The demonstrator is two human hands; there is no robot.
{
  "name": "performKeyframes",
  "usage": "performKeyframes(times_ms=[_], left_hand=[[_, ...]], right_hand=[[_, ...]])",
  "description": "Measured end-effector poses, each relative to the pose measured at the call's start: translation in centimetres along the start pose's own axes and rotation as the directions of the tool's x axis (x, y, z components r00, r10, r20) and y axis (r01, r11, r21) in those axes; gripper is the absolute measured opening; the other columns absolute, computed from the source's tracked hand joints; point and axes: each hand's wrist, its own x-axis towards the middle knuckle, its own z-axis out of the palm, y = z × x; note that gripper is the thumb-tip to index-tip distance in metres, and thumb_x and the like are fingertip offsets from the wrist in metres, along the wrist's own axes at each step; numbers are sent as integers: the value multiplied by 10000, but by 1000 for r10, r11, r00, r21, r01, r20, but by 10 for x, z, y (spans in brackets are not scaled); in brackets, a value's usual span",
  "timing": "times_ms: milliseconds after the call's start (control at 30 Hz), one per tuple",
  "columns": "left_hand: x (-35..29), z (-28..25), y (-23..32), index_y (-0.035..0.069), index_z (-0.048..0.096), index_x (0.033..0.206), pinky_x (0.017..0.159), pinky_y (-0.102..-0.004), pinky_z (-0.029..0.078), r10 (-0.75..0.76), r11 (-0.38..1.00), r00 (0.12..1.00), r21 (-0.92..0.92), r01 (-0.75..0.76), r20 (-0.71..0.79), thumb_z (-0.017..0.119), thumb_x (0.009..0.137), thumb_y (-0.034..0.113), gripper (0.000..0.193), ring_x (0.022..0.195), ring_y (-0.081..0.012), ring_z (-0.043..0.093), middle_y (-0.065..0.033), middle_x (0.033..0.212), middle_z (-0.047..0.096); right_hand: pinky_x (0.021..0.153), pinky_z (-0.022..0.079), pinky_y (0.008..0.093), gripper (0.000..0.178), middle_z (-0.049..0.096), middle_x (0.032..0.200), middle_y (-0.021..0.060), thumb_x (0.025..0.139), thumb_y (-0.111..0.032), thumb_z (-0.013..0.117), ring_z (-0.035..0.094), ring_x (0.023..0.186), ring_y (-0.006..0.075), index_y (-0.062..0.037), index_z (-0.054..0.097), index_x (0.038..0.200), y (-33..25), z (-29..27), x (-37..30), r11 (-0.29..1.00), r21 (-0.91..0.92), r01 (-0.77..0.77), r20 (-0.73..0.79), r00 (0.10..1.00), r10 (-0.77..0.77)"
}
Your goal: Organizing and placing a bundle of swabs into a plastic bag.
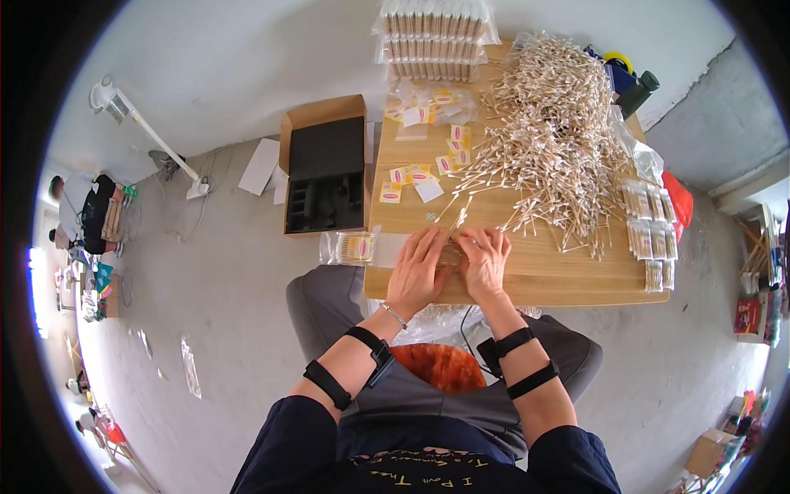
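Close to the table's near edge, my left hand (417,270) and my right hand (484,262) come together with their fingers curled. A few cotton swabs (461,216) stick out past the fingertips, their white tips pointing away from me. Both hands close around this small bunch, and most of its sticks are hidden under the fingers. Just left of my left hand lies a clear bag (350,247) with swabs and a yellow-and-white card in it. A large heap of loose cotton swabs (553,140) spreads over the table beyond my right hand.
Small yellow-and-white cards (391,193) lie scattered on the wooden table (568,284). Filled swab packs (654,235) are stacked at the right edge, more bagged packs (434,33) at the back. A dark green bottle (638,94) stands back right. An open cardboard box (325,169) sits left of the table.
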Motion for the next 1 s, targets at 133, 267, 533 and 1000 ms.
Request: performKeyframes(times_ms=[133,267,533,1000], left_hand=[[-1,-2,-3,24,516,1391,1193,-473,308,14,1000,1000,12,-15,25,714,878,241,591,1368,-340,444,-162,1422,524],[0,0,0,23,487,1411,1205,-472,288,4,1000,999,20,-5,37,692,896,241,595,1367,-311,451,-160,1414,527],[-1,1,0,8,441,1424,1196,-490,303,-78,994,997,-75,78,10,732,875,232,660,1362,-373,440,-184,1402,532],[-4,3,-3,2,452,1410,1175,-483,338,-72,995,997,-65,70,-23,750,853,208,664,1353,-414,432,-205,1415,505]], right_hand=[[1075,344,481,461,628,1193,6,695,12,654,514,1174,300,-139,726,1124,-7,-2,3,999,52,-8,25,1000,7],[1039,391,476,399,633,1182,10,741,-2,667,516,1184,314,-176,738,1094,6,-2,27,996,-44,73,2,997,-73],[954,433,458,121,625,1083,19,830,-118,721,538,1102,313,-166,730,941,31,-1,39,1000,30,8,-6,1000,-7],[979,387,490,224,593,1167,51,857,-112,673,502,1142,330,-133,699,1078,10,-8,22,994,-101,-50,-25,999,48]])
